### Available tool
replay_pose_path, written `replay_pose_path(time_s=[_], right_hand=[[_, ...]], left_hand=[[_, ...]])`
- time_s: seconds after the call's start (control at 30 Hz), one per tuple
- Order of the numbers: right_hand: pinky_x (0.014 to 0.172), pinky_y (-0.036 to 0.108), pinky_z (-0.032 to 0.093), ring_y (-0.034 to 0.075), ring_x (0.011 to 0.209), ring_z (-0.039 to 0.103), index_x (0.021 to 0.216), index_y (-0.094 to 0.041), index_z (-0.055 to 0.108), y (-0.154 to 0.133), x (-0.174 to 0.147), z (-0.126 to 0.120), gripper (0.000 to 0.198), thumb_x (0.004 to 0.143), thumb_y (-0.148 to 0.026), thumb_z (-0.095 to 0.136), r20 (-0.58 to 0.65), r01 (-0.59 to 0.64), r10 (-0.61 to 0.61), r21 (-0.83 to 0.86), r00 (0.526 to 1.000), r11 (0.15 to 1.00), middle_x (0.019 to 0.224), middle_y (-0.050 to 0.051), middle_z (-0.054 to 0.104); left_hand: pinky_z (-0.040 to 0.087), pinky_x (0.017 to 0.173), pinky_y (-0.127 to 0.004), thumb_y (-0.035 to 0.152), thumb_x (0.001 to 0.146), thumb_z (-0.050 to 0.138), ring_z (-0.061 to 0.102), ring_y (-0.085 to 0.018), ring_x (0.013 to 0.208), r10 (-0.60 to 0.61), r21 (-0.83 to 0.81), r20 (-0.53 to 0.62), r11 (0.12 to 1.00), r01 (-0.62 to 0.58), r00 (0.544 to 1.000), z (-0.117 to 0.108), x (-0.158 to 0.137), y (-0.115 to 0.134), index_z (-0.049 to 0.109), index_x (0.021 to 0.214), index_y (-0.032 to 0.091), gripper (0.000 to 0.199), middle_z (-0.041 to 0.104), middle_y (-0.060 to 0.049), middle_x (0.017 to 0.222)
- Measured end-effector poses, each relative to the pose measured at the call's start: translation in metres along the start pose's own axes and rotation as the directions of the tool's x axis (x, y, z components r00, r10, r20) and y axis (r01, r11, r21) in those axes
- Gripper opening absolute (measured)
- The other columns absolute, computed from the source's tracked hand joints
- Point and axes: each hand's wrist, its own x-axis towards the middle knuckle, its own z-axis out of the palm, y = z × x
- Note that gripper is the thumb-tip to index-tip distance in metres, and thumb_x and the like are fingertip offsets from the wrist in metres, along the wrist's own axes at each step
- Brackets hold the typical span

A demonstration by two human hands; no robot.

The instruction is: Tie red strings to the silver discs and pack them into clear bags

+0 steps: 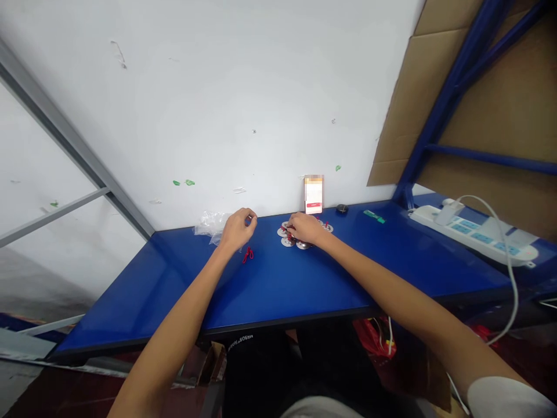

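Silvery red-corded discs [287, 242] are lying in a cluster on a glossy blue tabletop [278, 284] as a person's right hand [304, 227] is bending over them, fingertips narrowing among the pieces; whether it is gripping one cannot be told. At nine o'clock from the discs, the left hand [237, 230] is curling thumb and forefinger close together, anything held there not showing clearly. Snagging could be the likeliest trouble, the pieces crowding tightly under the fingers; one might also be skidding away on the smooth surface if nudged. A careless knock could be toppling the phone [314, 194] that is standing upright at one o'clock. Loose red cord [248, 255] is lying at eight o'clock, crumpled clear plastic [210, 224] at nine, and a white power strip [472, 233] is sitting at three. Beyond, a scuffed white wall [252, 93] is rising at twelve o'clock, with cardboard [505, 116] and blue metal framing [437, 128] standing at two.
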Motion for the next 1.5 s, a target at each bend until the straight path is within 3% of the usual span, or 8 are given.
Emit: replay_pose_path(time_s=[0.2,0.43,0.6,0.77,1.0,1.13,1.33,1.5], right_hand=[[0.081,0.032,0.053,0.029,0.097,0.075,0.103,-0.025,0.086,0.005,0.001,0.000,0.015,0.096,-0.023,0.072,-0.031,-0.003,0.002,-0.023,1.000,1.000,0.104,0.011,0.083],[0.078,0.031,0.050,0.026,0.101,0.074,0.106,-0.023,0.084,0.006,-0.001,-0.008,0.023,0.106,-0.028,0.061,-0.047,0.049,-0.052,-0.069,0.998,0.996,0.109,0.007,0.082],[0.083,0.033,0.047,0.025,0.102,0.068,0.103,-0.021,0.083,0.009,-0.002,-0.014,0.026,0.108,-0.031,0.059,-0.238,0.109,-0.127,-0.086,0.963,0.990,0.105,0.009,0.079],[0.082,0.036,0.045,0.024,0.090,0.064,0.101,-0.020,0.083,0.005,-0.002,-0.022,0.024,0.106,-0.035,0.065,-0.399,0.078,-0.105,-0.084,0.911,0.993,0.093,0.010,0.073],[0.066,0.030,0.043,0.021,0.078,0.071,0.111,-0.024,0.082,-0.006,-0.007,-0.019,0.023,0.106,-0.038,0.063,-0.363,0.020,-0.009,0.028,0.932,0.999,0.090,0.005,0.081],[0.064,0.029,0.046,0.022,0.073,0.075,0.116,-0.027,0.081,-0.013,-0.010,-0.016,0.024,0.105,-0.041,0.064,-0.342,-0.023,0.045,0.069,0.939,0.997,0.083,0.002,0.083],[0.082,0.032,0.060,0.025,0.095,0.081,0.118,-0.030,0.081,-0.021,-0.014,-0.017,0.021,0.100,-0.030,0.069,-0.305,0.142,-0.053,0.276,0.951,0.951,0.113,0.000,0.083],[0.090,0.036,0.064,0.026,0.101,0.081,0.122,-0.033,0.080,-0.028,-0.015,-0.012,0.028,0.094,-0.033,0.077,-0.220,0.152,-0.055,0.453,0.974,0.879,0.111,-0.001,0.083]], left_hand=[[0.049,0.073,-0.034,0.034,0.095,0.058,0.069,-0.024,0.077,0.016,0.060,0.205,0.998,-0.029,0.979,-0.012,0.003,-0.012,0.077,0.088,0.023,0.023,0.076,-0.007,0.085],[0.041,0.060,-0.030,0.042,0.087,0.065,0.061,-0.018,0.055,-0.135,0.069,0.673,0.990,0.120,0.727,-0.044,0.002,-0.015,0.074,0.073,0.021,0.026,0.069,-0.001,0.061],[0.047,0.071,-0.028,0.027,0.077,0.070,0.071,-0.020,0.080,-0.016,-0.054,0.801,0.994,0.099,0.598,-0.048,0.002,-0.010,0.082,0.100,0.025,0.026,0.080,-0.002,0.094],[0.043,0.068,-0.028,0.026,0.077,0.075,0.067,-0.019,0.072,0.007,-0.047,0.860,0.997,0.064,0.510,-0.037,0.001,-0.012,0.085,0.094,0.027,0.020,0.078,-0.001,0.081],[0.044,0.068,-0.027,0.030,0.080,0.078,0.066,-0.018,0.075,0.152,-0.158,0.749,0.986,-0.050,0.645,-0.018,0.001,-0.016,0.082,0.084,0.024,0.009,0.076,-0.003,0.087],[0.052,0.075,-0.027,0.037,0.096,0.063,0.072,-0.019,0.084,0.210,-0.347,0.668,0.937,0.050,0.714,-0.015,-0.002,-0.009,0.074,0.103,0.023,0.019,0.079,-0.005,0.097],[0.056,0.068,-0.029,0.048,0.095,0.070,0.073,-0.021,0.081,0.024,-0.462,0.350,0.874,0.151,0.936,-0.012,-0.001,0.003,0.075,0.101,0.018,0.030,0.079,-0.009,0.096],[0.059,0.078,-0.032,0.042,0.092,0.075,0.076,-0.022,0.084,-0.023,-0.428,0.199,0.898,0.107,0.980,0.004,-0.004,0.007,0.080,0.100,0.020,0.024,0.081,-0.006,0.093]])
